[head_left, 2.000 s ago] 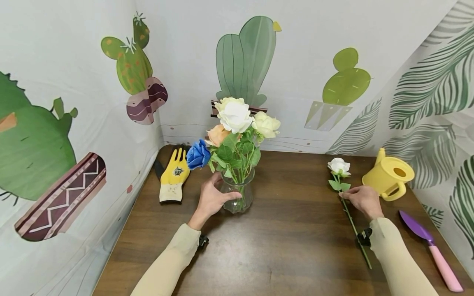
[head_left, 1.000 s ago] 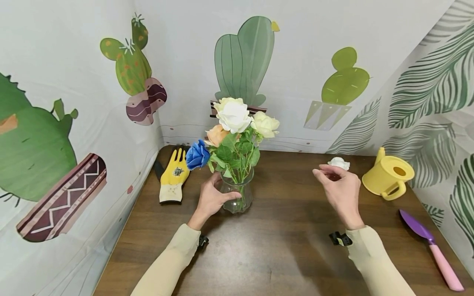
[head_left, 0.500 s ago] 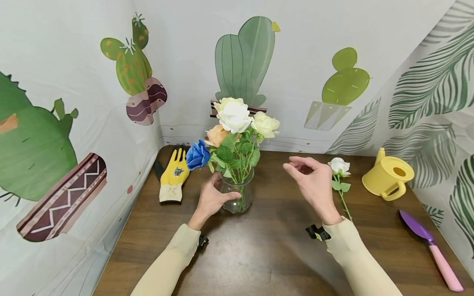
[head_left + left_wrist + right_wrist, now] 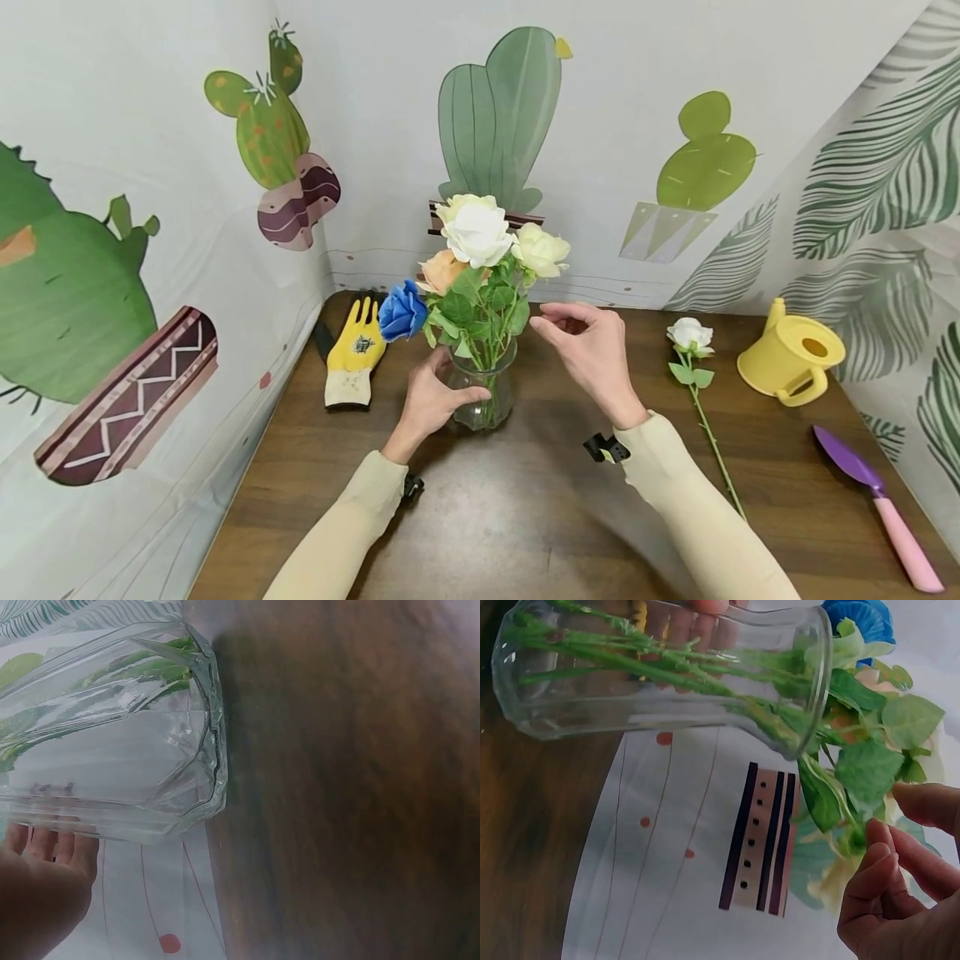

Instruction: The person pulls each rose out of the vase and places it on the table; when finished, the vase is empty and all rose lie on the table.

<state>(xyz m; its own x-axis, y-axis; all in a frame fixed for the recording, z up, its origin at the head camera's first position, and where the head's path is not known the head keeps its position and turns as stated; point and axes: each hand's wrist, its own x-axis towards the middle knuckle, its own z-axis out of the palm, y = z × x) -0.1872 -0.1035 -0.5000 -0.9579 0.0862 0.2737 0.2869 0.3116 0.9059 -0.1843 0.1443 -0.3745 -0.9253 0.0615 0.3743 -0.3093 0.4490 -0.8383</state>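
A clear glass vase (image 4: 483, 408) stands on the brown table with several roses in it. Blue (image 4: 402, 312), orange, white (image 4: 480, 233) and pale yellow (image 4: 540, 250) blooms rise over green leaves. My left hand (image 4: 431, 398) grips the vase from its left side, thumb across the front; in the left wrist view its fingers (image 4: 64, 847) lie behind the glass. To the right of the bouquet, my right hand (image 4: 592, 350) hovers with loosely bent fingers and nothing between them. The right wrist view has its fingertips (image 4: 877, 832) close by the leaves (image 4: 866, 772).
A single white rose (image 4: 690, 335) lies on the table at right, its stem toward me. Beyond it are a yellow watering can (image 4: 791, 354) and a purple trowel (image 4: 855, 462) with a pink handle. A yellow glove (image 4: 356, 354) lies left of the vase.
My right hand has let go of the single white rose, leaving it on the table, and has moved left toward the bouquet. My left hand has stayed on the vase.
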